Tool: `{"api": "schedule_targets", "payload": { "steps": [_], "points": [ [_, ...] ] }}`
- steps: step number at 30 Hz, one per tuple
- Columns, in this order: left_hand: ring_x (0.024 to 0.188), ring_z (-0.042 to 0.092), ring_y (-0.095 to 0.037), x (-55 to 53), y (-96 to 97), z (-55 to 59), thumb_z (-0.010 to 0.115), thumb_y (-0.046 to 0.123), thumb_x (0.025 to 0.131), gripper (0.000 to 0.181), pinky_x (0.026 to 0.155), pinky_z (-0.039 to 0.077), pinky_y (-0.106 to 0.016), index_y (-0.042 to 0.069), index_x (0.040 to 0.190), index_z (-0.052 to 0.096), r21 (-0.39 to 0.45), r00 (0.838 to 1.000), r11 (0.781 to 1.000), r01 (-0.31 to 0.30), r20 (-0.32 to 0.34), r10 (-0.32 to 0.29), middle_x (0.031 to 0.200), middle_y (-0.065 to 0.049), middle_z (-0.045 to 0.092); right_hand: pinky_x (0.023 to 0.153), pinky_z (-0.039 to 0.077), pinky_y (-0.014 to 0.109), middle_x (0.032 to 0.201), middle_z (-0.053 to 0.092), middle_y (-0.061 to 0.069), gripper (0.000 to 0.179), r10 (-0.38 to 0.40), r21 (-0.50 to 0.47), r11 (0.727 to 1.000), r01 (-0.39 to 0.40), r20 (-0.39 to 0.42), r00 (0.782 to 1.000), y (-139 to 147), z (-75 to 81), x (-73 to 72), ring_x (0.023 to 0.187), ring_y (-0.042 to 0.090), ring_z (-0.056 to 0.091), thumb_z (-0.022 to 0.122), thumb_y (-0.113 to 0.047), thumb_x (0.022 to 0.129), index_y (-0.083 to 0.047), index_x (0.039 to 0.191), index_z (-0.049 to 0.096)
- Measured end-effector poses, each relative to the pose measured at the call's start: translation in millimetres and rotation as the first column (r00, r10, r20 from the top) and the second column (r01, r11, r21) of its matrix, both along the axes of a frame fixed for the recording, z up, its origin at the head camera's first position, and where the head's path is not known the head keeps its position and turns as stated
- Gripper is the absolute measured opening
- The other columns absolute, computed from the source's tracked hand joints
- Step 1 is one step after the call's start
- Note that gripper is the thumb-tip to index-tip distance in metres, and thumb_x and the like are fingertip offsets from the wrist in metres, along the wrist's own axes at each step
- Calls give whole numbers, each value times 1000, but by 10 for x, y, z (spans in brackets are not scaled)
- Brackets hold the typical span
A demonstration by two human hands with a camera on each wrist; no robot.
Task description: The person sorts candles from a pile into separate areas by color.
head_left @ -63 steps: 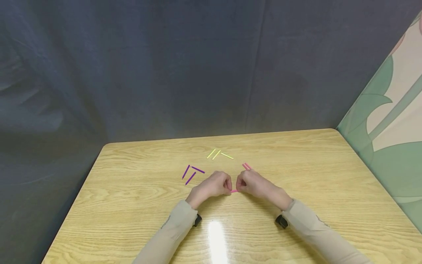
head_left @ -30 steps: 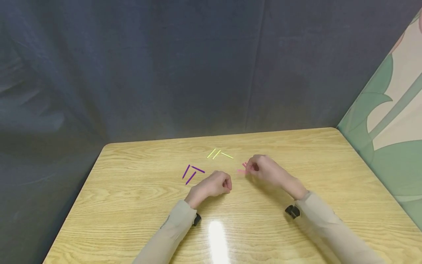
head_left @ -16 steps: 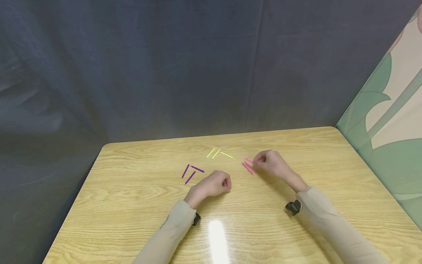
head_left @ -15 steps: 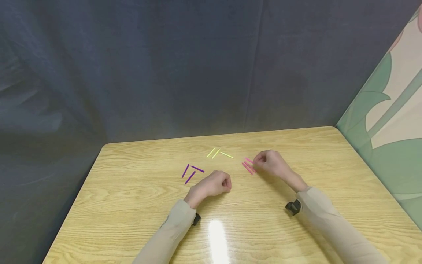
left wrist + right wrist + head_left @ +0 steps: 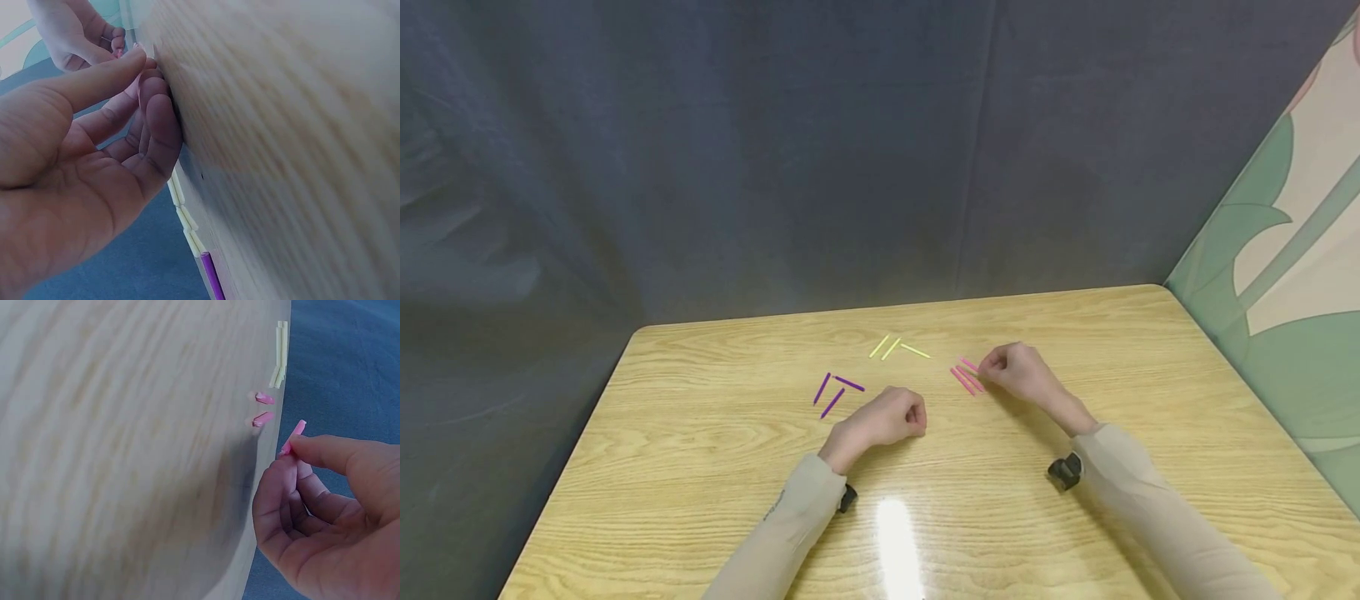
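Note:
Between thumb and forefinger, my right hand [image 5: 1021,372] pinches one end of a thin pink stick [image 5: 295,437], which looks lifted off the table in the right wrist view. Two more pink sticks [image 5: 963,382] lie side by side just left of it. My left hand [image 5: 886,418] rests on the table nearer the body, its fingers loosely curled and nothing visible in them. In the left wrist view the left hand's thumb [image 5: 106,80] lies close to the fingertips. Left of that hand are three purple sticks [image 5: 832,403].
Three yellow sticks [image 5: 915,351] lie toward the back of the wooden table [image 5: 700,433]. A dark curtain [image 5: 820,167] hangs behind the table's far edge, and a patterned panel [image 5: 1292,292] stands along the right side.
My right hand has carried the pink stick from beside the left hand, back and right to the other pink sticks. The left hand let go of it and stayed put.

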State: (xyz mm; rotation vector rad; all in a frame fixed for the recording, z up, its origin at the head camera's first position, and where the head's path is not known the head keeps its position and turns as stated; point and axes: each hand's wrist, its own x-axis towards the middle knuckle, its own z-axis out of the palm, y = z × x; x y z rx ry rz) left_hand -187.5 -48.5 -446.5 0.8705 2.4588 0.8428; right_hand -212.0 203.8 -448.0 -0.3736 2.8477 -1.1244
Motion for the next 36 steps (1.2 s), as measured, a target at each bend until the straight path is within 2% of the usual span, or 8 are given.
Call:
{"api": "schedule_targets", "payload": {
  "steps": [11,24,36],
  "points": [
    [64,47,-5,-9,0,-18,68,5,88,12,63,43,-20,9,77,64,3,1000,1000,-1,-1,1,70,6,56,60,46,30,76,68,8,10,-20,19,1000,20,17,1000,8,-83,4,62,13,53,66,-3,87,5,85,71],
    [63,46,-5,-9,6,-14,69,7,89,11,62,42,-20,9,78,65,0,1000,1000,-3,-6,3,70,5,56,57,45,28,76,69,10,10,-18,13,1000,18,15,1000,7,-90,15,56,12,50,65,-1,87,7,84,71],
    [61,45,-6,-16,1,-22,70,9,89,12,61,41,-20,9,77,65,14,1000,1000,-6,5,6,69,5,55,59,47,29,77,69,10,10,-9,35,999,8,27,1000,-22,-78,27,58,13,52,64,-1,87,7,85,71]
  ]
}}
